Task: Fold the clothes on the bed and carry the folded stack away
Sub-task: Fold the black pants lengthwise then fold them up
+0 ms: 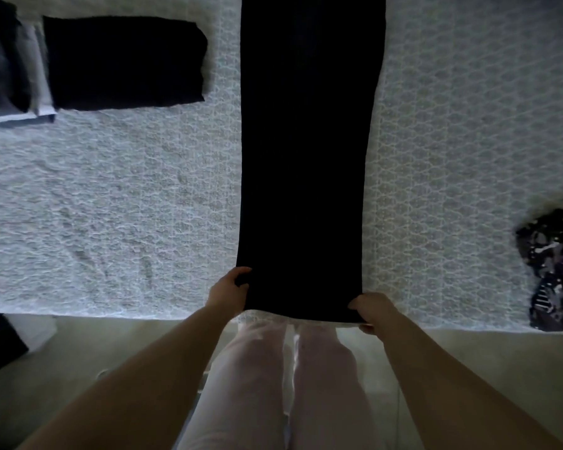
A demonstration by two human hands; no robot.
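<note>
**Inspector A:** Nearest the camera, two forearms are extended from the lower corners toward the bed edge, over legs in pale trousers. Observations are requested left to right.

**Inspector B:** At far left, a folded stack is noted, with a folded black garment just beside it; both are judged to be set aside as finished. At centre, a long black garment is laid flat lengthwise on the bedspread, its near hem at the bed edge. At far right, a crumpled patterned garment is seen, apparently not yet folded.

**Inspector A:** And the hands?

**Inspector B:** The left hand is clamped on the near left corner, thumb on top, fingers curled beneath. The right hand is pinched on the near right corner likewise. Both corners are judged to be held so the hem can be carried away from the body and the length halved.
</note>
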